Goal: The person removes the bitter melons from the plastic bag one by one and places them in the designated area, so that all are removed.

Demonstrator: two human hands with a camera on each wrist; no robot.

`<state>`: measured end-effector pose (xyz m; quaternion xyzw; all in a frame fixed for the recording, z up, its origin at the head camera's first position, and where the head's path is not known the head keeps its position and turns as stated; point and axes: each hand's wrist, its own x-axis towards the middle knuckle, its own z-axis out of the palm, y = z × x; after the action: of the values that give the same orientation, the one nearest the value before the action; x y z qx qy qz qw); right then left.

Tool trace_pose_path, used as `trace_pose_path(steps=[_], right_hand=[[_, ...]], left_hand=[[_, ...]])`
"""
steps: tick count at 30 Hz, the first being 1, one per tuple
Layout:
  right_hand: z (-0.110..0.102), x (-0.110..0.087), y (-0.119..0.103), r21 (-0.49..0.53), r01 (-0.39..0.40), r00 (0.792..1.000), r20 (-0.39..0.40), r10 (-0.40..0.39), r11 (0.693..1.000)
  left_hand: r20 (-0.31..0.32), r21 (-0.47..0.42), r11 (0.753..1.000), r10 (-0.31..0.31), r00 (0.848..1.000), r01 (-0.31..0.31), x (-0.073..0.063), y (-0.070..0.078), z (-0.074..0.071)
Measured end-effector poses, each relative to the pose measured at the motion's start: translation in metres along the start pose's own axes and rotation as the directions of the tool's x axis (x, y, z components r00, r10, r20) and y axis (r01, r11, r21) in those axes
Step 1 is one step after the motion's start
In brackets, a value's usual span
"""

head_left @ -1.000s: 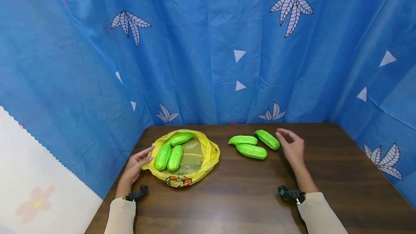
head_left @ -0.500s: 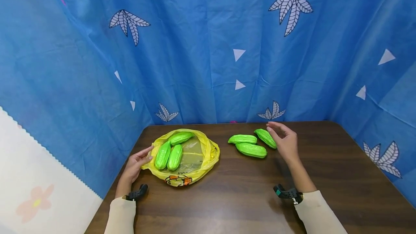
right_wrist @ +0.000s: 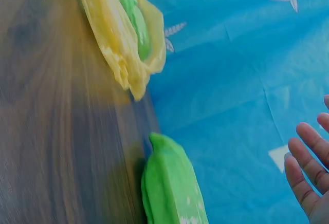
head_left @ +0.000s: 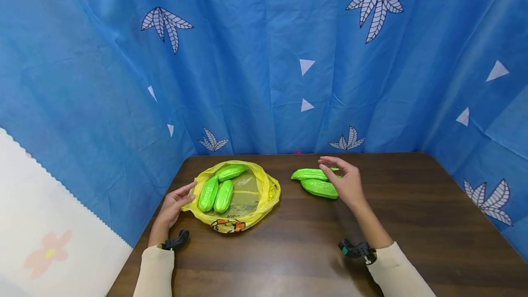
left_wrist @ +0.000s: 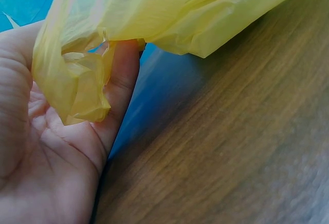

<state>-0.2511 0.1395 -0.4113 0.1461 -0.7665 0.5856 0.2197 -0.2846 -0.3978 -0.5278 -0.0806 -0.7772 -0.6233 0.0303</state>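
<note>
At the left of the table a yellow plastic bag (head_left: 270, 192) lies with its mouth spread wide. Three bright green, ridged gourd-like vegetables (head_left: 224, 197) are inside it. My left hand (head_left: 170, 207) pinches the bag's left rim; in the left wrist view a fold of the bag (left_wrist: 85, 88) hangs over the palm. My right hand (head_left: 346, 183) hovers, fingers extended and holding nothing, above more green gourds (head_left: 319, 189) on the table. One of that group is mostly hidden behind this hand. The right wrist view shows a gourd (right_wrist: 172, 185) below and left of the spread fingers (right_wrist: 306, 162).
The dark wooden table (head_left: 288, 251) reaches back to a blue patterned curtain (head_left: 247, 81), which also runs along both sides. A white cloth with a flower print (head_left: 47, 253) hangs at the left edge. Each wrist wears a black strap (head_left: 356, 250).
My right hand has moved left, from beside the right-hand gourd to over the group, now covering most of that gourd. The left hand has stayed at the bag's rim.
</note>
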Motion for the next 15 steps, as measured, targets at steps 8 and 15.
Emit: trace_pose_path(steps=[8, 15], right_hand=[[0.019, -0.010, -0.017, 0.019, -0.017, 0.996, 0.085, 0.015, 1.000], [0.036, -0.014, -0.023, 0.004, 0.013, 0.990, 0.141, -0.013, 1.000]], left_hand=[[-0.001, -0.028, 1.000, 0.003, 1.000, -0.003, -0.002, -0.004, -0.001], [-0.005, -0.018, 1.000, 0.004, 1.000, -0.004, 0.000, -0.004, -0.003]])
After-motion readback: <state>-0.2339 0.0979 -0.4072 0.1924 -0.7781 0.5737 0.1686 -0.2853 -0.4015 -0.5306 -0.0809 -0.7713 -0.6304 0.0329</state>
